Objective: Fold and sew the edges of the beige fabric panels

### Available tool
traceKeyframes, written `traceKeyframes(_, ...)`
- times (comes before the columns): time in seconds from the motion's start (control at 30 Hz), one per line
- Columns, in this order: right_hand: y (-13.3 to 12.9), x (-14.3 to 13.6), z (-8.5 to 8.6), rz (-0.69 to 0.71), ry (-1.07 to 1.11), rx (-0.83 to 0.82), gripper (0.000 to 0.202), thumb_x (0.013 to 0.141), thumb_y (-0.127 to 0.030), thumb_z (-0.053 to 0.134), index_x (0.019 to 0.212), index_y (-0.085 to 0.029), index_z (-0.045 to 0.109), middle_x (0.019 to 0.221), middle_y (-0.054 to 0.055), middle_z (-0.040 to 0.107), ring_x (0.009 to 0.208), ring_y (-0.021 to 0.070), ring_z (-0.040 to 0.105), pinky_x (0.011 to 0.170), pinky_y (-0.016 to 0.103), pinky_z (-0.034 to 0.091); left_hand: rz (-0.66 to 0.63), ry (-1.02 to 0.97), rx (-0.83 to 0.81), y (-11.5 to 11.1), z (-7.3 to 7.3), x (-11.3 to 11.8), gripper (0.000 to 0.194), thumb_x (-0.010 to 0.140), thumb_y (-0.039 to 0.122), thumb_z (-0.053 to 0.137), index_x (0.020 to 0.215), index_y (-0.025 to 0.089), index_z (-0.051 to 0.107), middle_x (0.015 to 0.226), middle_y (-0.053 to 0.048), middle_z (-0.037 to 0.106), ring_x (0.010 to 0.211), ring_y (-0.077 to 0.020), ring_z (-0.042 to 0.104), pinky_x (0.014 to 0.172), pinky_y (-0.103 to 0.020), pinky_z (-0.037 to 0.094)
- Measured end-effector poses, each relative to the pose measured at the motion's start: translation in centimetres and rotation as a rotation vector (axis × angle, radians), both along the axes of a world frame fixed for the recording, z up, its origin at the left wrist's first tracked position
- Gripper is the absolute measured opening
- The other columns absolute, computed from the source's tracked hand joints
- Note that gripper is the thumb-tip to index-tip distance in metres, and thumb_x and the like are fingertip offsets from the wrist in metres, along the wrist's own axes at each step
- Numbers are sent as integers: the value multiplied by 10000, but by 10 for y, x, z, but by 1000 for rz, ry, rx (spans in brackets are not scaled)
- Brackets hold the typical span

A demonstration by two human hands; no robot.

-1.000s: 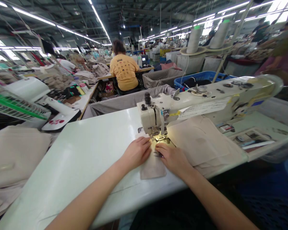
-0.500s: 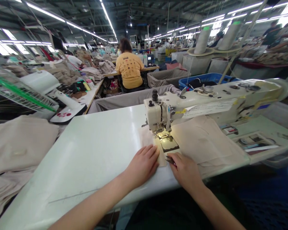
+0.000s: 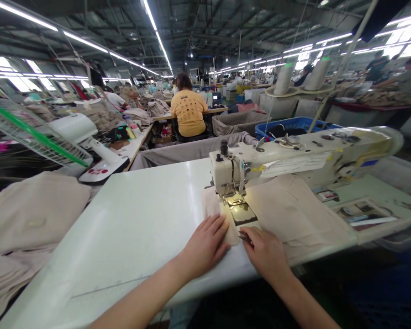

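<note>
My left hand [image 3: 205,240] lies flat with fingers outstretched on a narrow beige fabric piece [image 3: 211,203]. That piece runs under the presser foot area of a cream sewing machine [image 3: 222,171], left of the lit metal needle plate [image 3: 244,213]. Just right of the piece's near end, my right hand [image 3: 269,251] is closed around small thread snips [image 3: 245,236]. Their dark pointed tips face left toward the fabric; the rest is hidden in my fingers. Larger beige fabric panels [image 3: 294,210] lie to the right of the needle plate, partly beneath the machine arm.
Stacked beige fabric [image 3: 34,210] sits at the left beside a white fan [image 3: 73,132]. A tray of small tools [image 3: 366,212] is at the right. Beyond the pale table [image 3: 150,205] are a grey cloth-lined bin [image 3: 185,151], a blue basket [image 3: 301,121] and a seated person [image 3: 189,112].
The head view has tilted up slightly, so the scene sits lower. Both hands stay almost in place by the machine, the left still on the fabric and the right still holding the snips.
</note>
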State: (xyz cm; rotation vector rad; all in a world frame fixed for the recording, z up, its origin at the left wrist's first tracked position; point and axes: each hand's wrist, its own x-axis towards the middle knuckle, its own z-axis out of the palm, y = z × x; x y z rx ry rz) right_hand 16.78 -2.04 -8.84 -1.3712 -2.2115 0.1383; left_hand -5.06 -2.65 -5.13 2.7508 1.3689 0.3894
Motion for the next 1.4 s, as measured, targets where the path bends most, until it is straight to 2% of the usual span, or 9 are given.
traceKeyframes(0.27, 0, 2, 2, 3, -42, -17, 244, 888, -140, 528, 1057, -220, 685, 982, 55, 777, 824, 196, 730, 722, 274, 526, 11, 55, 32, -22, 11, -9, 498, 958, 368, 566, 1410, 180, 476, 1484, -165, 499, 1364, -328, 475, 1113, -533, 421)
traceKeyframes(0.4, 0, 2, 2, 12, -58, -36, 258, 873, -132, 538, 1064, -224, 685, 980, 61, 773, 822, 195, 723, 719, 268, 521, 56, 152, -31, -32, 17, -13, 404, 942, 294, 563, 1339, 232, 520, 1273, -128, 621, 1039, -283, 644, 821, -420, 589)
traceKeyframes(0.5, -4, 0, 7, 65, -58, -74, 292, 832, -87, 558, 1052, -227, 689, 928, 49, 764, 788, 186, 712, 693, 250, 507, 138, 223, -4, -13, 11, -23, 402, 929, 129, 467, 1314, 227, 531, 1220, -125, 637, 921, -253, 658, 686, -350, 598)
traceKeyframes(0.67, -7, 21, 25, 60, 146, -21, 355, 821, -42, 509, 1078, -222, 676, 942, 48, 740, 833, 181, 699, 744, 260, 525, 376, 208, 228, 31, 1, -36, 465, 916, 110, 420, 1373, 151, 491, 1436, -219, 520, 1182, -341, 594, 873, -476, 571)
traceKeyframes(0.77, -4, 56, 39, -71, 205, 15, 264, 884, -114, 492, 1028, -227, 683, 997, 58, 735, 853, 182, 701, 774, 278, 545, 268, 175, 235, 31, -1, -29, 448, 934, 165, 436, 1377, 159, 509, 1469, -197, 502, 1200, -342, 585, 897, -487, 559)
traceKeyframes(0.93, -4, 100, 49, 25, -44, -153, 365, 823, -89, 558, 1133, -239, 678, 1309, 51, 660, 953, 189, 714, 833, 310, 573, 69, 117, 179, 20, -8, -17, 466, 904, 114, 441, 1351, 167, 563, 1384, -138, 599, 1208, -316, 577, 954, -464, 538)
traceKeyframes(1.03, -2, 107, 45, 66, -102, -156, 337, 832, -77, 570, 1101, -234, 699, 1294, 46, 684, 999, 214, 719, 874, 350, 577, 62, 86, 160, 22, -11, -17, 446, 915, 134, 462, 1344, 157, 579, 1378, -133, 606, 1215, -316, 573, 982, -470, 526)
traceKeyframes(1.27, 9, 113, 43, 74, 132, -182, 210, 929, -193, 524, 980, -244, 721, 1114, 30, 760, 981, 204, 729, 856, 316, 585, 71, 125, 183, 22, 1, -9, 374, 908, 106, 481, 1242, 125, 648, 1261, -148, 679, 1112, -312, 645, 901, -468, 563)
traceKeyframes(1.4, -3, 100, 56, 45, 76, 75, 272, 913, -116, 456, 1046, -185, 682, 1095, 106, 745, 918, 221, 730, 754, 311, 582, -75, -55, 266, 21, 16, 20, 382, 945, 95, 460, 1303, 133, 585, 1242, -143, 684, 1160, -268, 637, 969, -430, 540)
